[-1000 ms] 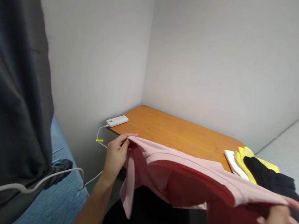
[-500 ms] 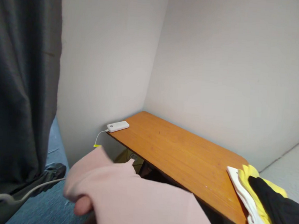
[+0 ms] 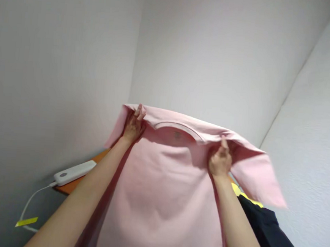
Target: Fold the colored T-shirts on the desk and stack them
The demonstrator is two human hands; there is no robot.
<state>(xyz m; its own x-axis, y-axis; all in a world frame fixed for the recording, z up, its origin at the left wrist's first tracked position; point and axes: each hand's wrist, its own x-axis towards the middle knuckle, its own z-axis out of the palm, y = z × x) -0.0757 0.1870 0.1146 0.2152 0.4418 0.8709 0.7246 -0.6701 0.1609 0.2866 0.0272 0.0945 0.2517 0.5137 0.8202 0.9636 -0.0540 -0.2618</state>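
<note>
A pink T-shirt (image 3: 160, 184) hangs spread out in front of me, its neckline at the top middle and a sleeve flaring out at each side. My left hand (image 3: 134, 125) is closed on the shirt near the left shoulder. Near the right shoulder, my right hand (image 3: 221, 158) pinches the cloth. Both arms reach up and forward, and the body of the shirt drapes down between them past the bottom of the view. A small pale mark shows inside the collar.
Behind the shirt, a wooden tabletop (image 3: 72, 186) is mostly hidden. On its left corner lies a white power bank (image 3: 75, 171) with a white cable (image 3: 28, 204) bearing a yellow tag. Black clothing (image 3: 268, 226) and yellow clothing (image 3: 246, 194) lie at the right. Walls meet behind.
The pink shirt has come up from low in the view and is now spread wide between both hands. My view has tilted up and shifted, and the dark curtain-like cloth at left is out of sight.
</note>
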